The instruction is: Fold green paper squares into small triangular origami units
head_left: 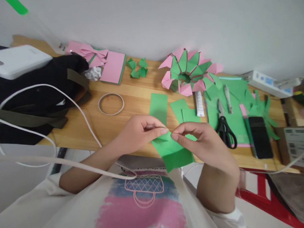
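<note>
Both hands pinch the upper edge of a creased green paper sheet [175,154] at the table's front edge. My left hand [143,130] is closed on its upper left part, thumb over the fingers. My right hand [198,139] grips it close by, with thumb and forefinger pressed together. The sheet's lower end hangs toward my shirt. Just beyond the hands lie a flat green paper rectangle [158,107] and a pair of overlapping green pieces [178,110]. A white glue tube [199,104] lies to the right of them.
A pink and green folded paper ring [185,73] stands at the back. Black scissors [225,130], a cutter [227,98] and a phone [260,137] lie right. Left are a tape ring [111,104], a pink paper stack [113,67], small green folded pieces [137,68] and a white cable [74,106].
</note>
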A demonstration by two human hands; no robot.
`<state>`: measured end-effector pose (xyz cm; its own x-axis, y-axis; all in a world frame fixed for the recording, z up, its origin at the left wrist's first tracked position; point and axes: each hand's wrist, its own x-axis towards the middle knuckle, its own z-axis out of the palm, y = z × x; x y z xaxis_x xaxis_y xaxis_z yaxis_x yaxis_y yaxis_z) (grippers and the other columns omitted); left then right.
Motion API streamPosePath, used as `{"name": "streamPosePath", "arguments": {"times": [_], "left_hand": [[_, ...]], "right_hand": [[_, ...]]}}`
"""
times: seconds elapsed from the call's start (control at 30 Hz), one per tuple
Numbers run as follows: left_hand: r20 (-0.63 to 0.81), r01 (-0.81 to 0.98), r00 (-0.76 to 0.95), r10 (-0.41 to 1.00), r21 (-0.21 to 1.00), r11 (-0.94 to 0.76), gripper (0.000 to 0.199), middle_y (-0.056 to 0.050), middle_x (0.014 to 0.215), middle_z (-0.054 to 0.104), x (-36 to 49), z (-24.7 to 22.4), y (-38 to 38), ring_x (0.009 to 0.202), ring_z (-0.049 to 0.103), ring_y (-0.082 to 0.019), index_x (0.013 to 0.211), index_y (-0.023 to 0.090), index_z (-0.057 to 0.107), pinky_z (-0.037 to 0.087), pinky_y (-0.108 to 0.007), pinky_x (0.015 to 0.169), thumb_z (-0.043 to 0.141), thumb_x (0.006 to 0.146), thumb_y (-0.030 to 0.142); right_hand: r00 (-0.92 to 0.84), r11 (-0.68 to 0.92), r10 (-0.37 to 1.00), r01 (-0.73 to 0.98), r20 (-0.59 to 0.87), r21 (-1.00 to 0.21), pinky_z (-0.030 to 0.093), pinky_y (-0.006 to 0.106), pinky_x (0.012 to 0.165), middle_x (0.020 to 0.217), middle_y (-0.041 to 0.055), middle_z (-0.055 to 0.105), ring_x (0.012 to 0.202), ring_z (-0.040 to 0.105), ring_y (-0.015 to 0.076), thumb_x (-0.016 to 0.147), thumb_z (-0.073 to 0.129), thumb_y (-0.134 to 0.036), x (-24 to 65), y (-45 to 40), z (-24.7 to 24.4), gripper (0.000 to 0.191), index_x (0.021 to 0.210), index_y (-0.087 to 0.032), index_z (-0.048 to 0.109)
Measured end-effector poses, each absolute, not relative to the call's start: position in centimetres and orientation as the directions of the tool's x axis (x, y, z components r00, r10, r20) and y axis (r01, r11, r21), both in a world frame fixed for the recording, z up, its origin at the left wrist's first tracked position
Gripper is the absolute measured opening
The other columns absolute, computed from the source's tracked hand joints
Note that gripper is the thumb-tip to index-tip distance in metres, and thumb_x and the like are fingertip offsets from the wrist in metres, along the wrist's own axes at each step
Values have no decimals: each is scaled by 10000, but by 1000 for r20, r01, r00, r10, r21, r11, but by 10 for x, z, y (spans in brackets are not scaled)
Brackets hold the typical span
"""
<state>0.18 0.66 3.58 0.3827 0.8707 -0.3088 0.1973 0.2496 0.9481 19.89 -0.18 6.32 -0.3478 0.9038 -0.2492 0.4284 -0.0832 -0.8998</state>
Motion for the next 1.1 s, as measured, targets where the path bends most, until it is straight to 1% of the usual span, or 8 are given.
{"name": "streamPosePath", "arguments": {"times": [0.2, 0.4, 0.57, 0.73, 0.83, 0.9, 1.0, 1.1], "left_hand": [[-366, 162, 437, 821, 930, 329, 195, -5, 621, 655, 0, 31, 17, 580, 596, -119, 703, 142, 667, 469, -217, 538, 674, 751, 331], [-400, 192, 486, 777, 916, 352, 160, 10, 571, 653, 0, 32, 34, 546, 596, -112, 710, 143, 691, 453, -199, 508, 721, 719, 301], [-387, 20, 300, 872, 916, 400, 417, -22, 766, 734, 2, 32, 57, 677, 668, -139, 986, 144, 689, 522, -223, 617, 810, 662, 378], [-350, -128, 482, 803, 879, 460, 622, -89, 836, 748, 3, 22, 69, 732, 719, -212, 952, 142, 672, 569, -311, 664, 757, 616, 659], [-333, -87, 532, 779, 893, 442, 649, -123, 1036, 742, 7, 20, 65, 940, 718, -264, 1098, 163, 629, 563, -380, 828, 880, 560, 424], [-313, 32, 547, 776, 934, 355, 690, -119, 1172, 704, 12, 23, 61, 1097, 665, -272, 1192, 180, 596, 513, -414, 958, 884, 576, 298], [-269, 59, 471, 840, 960, 274, 519, -87, 1191, 704, 21, 26, 57, 1120, 652, -253, 1179, 187, 620, 506, -398, 978, 798, 704, 296], [-245, 13, 305, 920, 967, 253, 250, -54, 1034, 755, 27, 27, 60, 990, 698, -221, 1019, 171, 685, 546, -349, 894, 680, 804, 299]], "right_hand": [[-329, -100, 914, 381, -236, -919, 443, 231, 605, 637, -16, 628, 619, 540, 104, 846, 630, -269, 205, 4, 55, 187, 688, -170, 647], [-489, -137, 830, 287, -268, -948, 376, 211, 533, 559, -44, 524, 537, 439, 75, 833, 657, -307, 207, 21, 44, 258, 623, -161, 622], [-118, -114, 985, 85, -124, -990, 371, 222, 525, 529, -42, 521, 517, 436, 81, 805, 705, -331, 198, 33, 32, 296, 574, -171, 612], [214, -49, 975, -36, -55, -998, 401, 213, 542, 593, -48, 551, 553, 477, 83, 823, 687, -379, 188, 44, 22, 242, 680, -192, 630], [313, -54, 945, -136, -95, -989, 436, 213, 528, 600, -69, 570, 522, 507, 83, 790, 719, -369, 185, 49, 18, 182, 796, -214, 623], [309, -78, 941, -193, -136, -978, 461, 224, 516, 556, -82, 555, 489, 521, 92, 772, 735, -359, 182, 50, 17, 203, 770, -219, 588], [276, -108, 945, -240, -175, -965, 490, 245, 542, 559, -68, 584, 499, 553, 103, 757, 743, -359, 176, 48, 17, 236, 711, -211, 566], [254, -118, 950, -247, -181, -962, 485, 240, 580, 624, -38, 634, 556, 564, 101, 733, 757, -335, 171, 44, 18, 212, 680, -198, 604]]}}
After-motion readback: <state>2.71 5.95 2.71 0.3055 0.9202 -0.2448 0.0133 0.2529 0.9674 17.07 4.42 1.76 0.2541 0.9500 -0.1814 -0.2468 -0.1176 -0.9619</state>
